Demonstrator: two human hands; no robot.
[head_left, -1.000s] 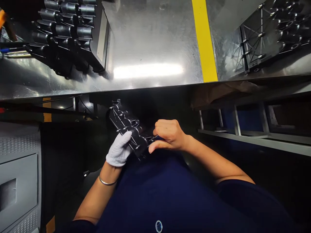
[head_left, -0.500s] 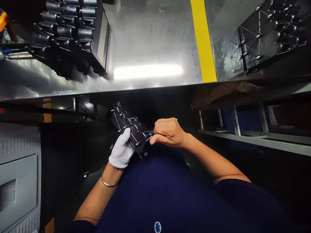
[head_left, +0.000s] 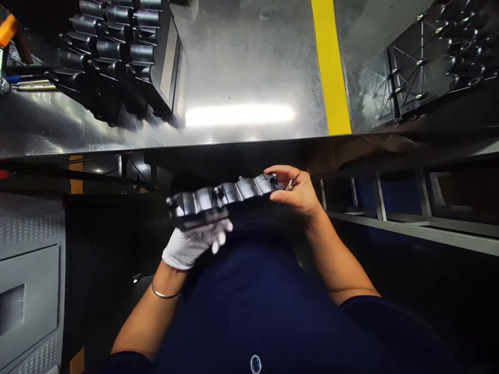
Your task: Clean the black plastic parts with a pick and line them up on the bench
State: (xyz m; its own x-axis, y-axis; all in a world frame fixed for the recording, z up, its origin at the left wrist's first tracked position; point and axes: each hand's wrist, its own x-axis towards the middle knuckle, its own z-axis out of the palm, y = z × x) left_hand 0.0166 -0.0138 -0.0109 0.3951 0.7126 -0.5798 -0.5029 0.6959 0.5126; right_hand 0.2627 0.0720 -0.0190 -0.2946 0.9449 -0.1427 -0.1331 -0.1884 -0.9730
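Item: black moulded plastic part (head_left: 228,195), long, ribbed with a row of rounded humps along its top.
Location: held level between both hands, below the near edge of the metal bench (head_left: 249,67), just above the lap.
Left hand (head_left: 191,244): white-gloved, cupped under the part's left end, fingers curled up against its underside.
Right hand (head_left: 298,192): bare, closed over the right end; a slim metal tool (head_left: 293,182) is pinched in the same hand.
Handling: judged light, stiff, smooth-faced; thin ribs and bosses likely the weak points.
Best hold: both ends, underside supported.
Nearby: stack of like parts (head_left: 120,52) beyond the left grip; flat ribbed parts (head_left: 432,62) beyond the right.
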